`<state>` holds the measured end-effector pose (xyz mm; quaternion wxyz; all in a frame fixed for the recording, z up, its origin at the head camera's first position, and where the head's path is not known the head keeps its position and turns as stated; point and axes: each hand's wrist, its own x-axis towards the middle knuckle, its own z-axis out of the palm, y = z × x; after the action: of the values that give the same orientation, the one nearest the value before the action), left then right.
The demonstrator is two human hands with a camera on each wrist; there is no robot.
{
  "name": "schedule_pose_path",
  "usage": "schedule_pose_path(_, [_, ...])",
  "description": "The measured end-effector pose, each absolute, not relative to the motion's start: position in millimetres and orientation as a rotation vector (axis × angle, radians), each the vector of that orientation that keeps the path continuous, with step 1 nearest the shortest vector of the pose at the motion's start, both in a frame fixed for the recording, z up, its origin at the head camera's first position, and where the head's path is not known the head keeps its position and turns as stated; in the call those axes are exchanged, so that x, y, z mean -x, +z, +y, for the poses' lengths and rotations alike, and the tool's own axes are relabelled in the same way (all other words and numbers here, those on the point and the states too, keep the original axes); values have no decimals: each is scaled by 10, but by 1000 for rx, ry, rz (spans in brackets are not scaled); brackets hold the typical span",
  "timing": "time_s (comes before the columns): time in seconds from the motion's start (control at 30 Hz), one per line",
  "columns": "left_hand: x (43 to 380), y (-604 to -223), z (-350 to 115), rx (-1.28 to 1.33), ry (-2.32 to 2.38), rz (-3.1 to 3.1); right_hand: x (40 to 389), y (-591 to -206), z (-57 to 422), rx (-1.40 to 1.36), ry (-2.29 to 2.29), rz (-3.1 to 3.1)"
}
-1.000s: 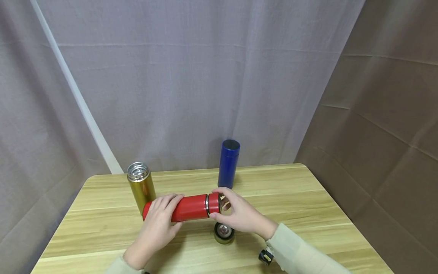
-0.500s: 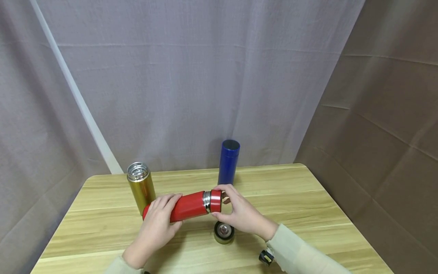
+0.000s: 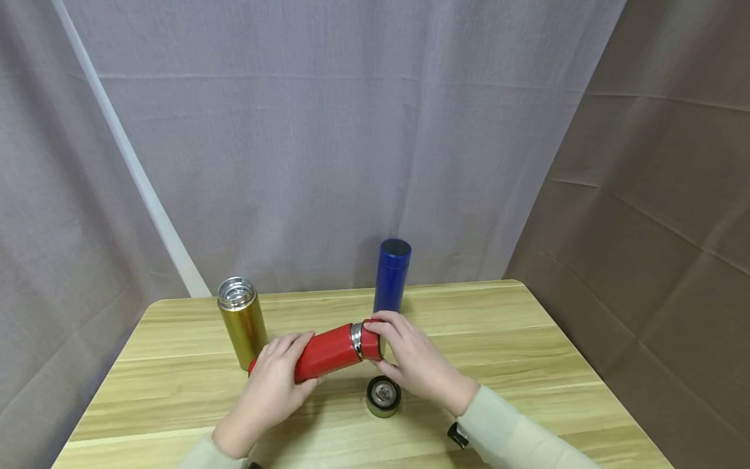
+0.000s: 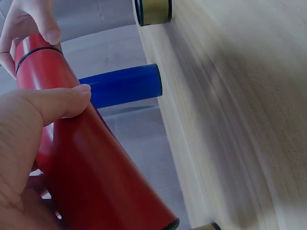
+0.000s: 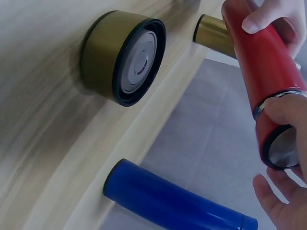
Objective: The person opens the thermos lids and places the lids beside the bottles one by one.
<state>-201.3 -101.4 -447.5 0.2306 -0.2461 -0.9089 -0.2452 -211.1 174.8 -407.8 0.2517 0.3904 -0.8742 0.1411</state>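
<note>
A red thermos bottle (image 3: 329, 354) is held tilted above the table, its lid end toward the right and raised. My left hand (image 3: 272, 391) grips its body, the thumb (image 4: 67, 101) lying across the side in the left wrist view. My right hand (image 3: 418, 361) holds the red lid (image 3: 372, 343) between thumb and fingers. A silver neck (image 3: 356, 339) shows between lid and body. Behind the left hand stands a gold thermos bottle (image 3: 243, 329) with an uncovered metal mouth. Below the red lid lies a gold lid (image 5: 103, 57), inner side up.
A blue thermos bottle (image 3: 390, 277) with its lid on stands at the back, just beyond the right hand. The wooden table (image 3: 510, 339) ends at a grey curtain (image 3: 328, 163), with a brown curtain (image 3: 674, 228) along the right.
The red lid has shifted outward from the body, baring the silver neck. The bottle's lid end has risen, and my right hand has re-gripped the lid farther round.
</note>
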Motion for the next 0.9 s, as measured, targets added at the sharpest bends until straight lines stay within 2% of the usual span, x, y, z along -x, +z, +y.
schedule_pose_path(0.27, [2000,-4367,-997,643,-775,-2615,2148,-4022,1793,-1151,207,-2257])
schedule_pose_path(0.4, [1982,-4328,-997,620,-867,-2673,2135,-4012,1800,-1136,274,-2312])
schedule_pose_path(0.63, [1988,-4352,-1006,663,-806,-2635,2087,-4021,1780,-1008,637,-2585])
schedule_pose_path(0.9, [2023,-4389,-1037,718,-677,-2539,2088,-3987,1788,-889,1264,-2779])
